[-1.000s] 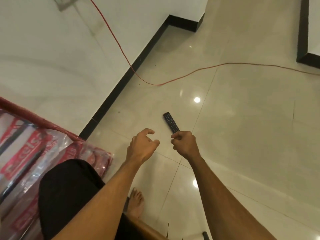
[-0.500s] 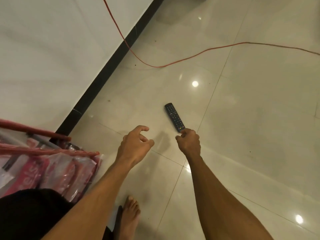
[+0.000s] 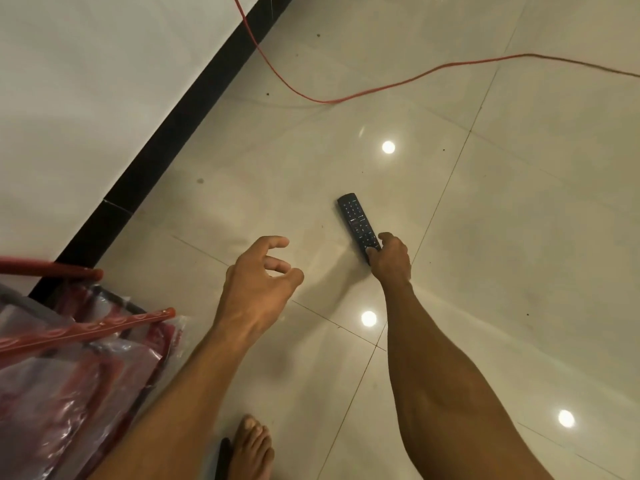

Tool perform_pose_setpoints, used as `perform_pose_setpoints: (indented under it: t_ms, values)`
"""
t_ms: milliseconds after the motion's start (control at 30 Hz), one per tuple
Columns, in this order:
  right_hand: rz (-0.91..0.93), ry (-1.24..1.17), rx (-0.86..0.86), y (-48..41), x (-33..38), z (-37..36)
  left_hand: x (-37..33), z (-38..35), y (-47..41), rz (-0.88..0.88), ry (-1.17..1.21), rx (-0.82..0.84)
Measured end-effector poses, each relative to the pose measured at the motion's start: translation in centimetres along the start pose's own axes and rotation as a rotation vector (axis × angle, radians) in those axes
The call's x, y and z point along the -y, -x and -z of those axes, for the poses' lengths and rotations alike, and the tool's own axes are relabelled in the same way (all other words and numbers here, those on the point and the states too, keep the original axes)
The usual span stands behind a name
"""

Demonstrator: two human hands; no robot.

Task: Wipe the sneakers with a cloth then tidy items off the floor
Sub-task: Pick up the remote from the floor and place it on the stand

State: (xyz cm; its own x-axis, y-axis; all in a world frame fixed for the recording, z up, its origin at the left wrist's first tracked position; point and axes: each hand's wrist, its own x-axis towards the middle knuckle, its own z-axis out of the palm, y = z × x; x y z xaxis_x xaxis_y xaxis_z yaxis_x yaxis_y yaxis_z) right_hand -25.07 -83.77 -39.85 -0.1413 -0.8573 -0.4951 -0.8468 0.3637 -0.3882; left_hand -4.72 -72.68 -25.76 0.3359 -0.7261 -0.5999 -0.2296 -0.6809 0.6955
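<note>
A black remote control (image 3: 355,220) lies on the glossy beige floor tiles, pointing away from me. My right hand (image 3: 389,256) grips its near end, thumb on top of the buttons and fingers curled round the side. My left hand (image 3: 258,275) hovers above the floor to the left of the remote, fingers loosely curled and holding nothing. No sneakers or cloth are in view.
A red cable (image 3: 346,98) snakes over the floor from the wall to the far right. A black skirting (image 3: 166,140) runs along the white wall at left. Red-printed plastic packages (image 3: 69,375) are piled at the lower left. My bare foot (image 3: 252,448) stands at the bottom.
My right hand has reached forward and closed on the near end of the remote. The view has tilted down and moved closer to the floor; my left hand stays hovering.
</note>
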Motion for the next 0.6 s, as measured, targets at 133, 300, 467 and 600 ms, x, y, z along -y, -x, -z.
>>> perform_pose_setpoints:
  t_ms: [133, 300, 467, 600]
  values:
    - [-0.001, 0.037, 0.015, -1.6, 0.3, -2.0, 1.0, -0.3, -0.9, 0.032, 0.022, -0.011]
    - [-0.058, 0.105, -0.035, -2.1, 0.5, -3.7, 1.4, -0.5, -1.2, 0.044, 0.054, -0.008]
    - [-0.124, -0.033, -0.046, -1.3, 0.5, -4.8, 1.0, -0.2, -0.9, 0.040, 0.055, 0.002]
    - [-0.200, -0.234, -0.055, -0.2, 0.6, -4.5, -0.1, 0.4, -0.2, 0.033, 0.066, -0.021]
